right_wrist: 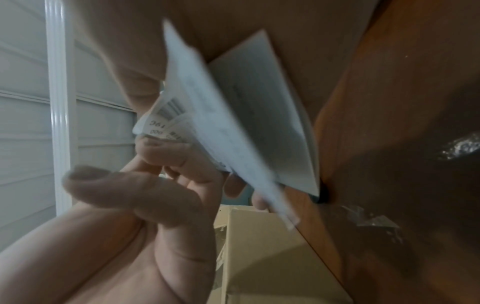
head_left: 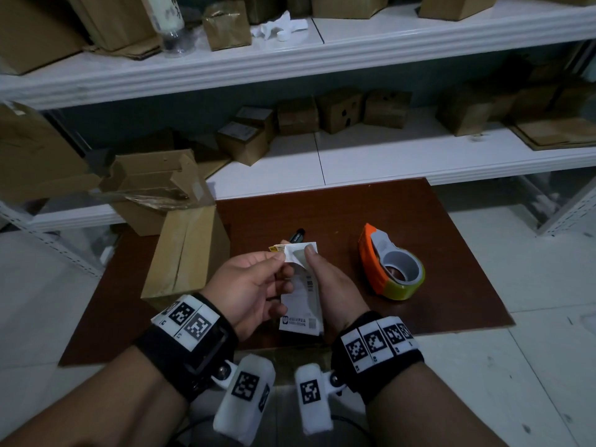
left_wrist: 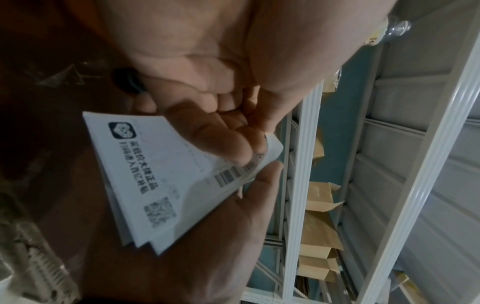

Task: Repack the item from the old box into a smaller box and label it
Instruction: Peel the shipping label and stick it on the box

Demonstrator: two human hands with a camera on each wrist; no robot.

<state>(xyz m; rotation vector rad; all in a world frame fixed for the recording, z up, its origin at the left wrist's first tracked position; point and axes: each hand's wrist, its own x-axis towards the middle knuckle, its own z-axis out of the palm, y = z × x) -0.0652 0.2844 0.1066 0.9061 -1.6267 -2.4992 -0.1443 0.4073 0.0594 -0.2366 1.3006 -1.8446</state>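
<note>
On the bench [head_left: 451,253], the closed smaller box [head_left: 187,253] lies just left of both hands, long axis running away from the person. Left hand [head_left: 254,288] and right hand [head_left: 332,282] pinch the label [head_left: 301,304], peeling its top corner; its adhesive side stays hidden.

Your right hand [right_wrist: 145,205] pinches the white label sheets [right_wrist: 233,115] with curled fingers [right_wrist: 166,152], thumb free. Your left hand [right_wrist: 145,51] holds them from above. A cardboard box [right_wrist: 259,257] sits below, beside the brown tabletop [right_wrist: 389,123].
</note>
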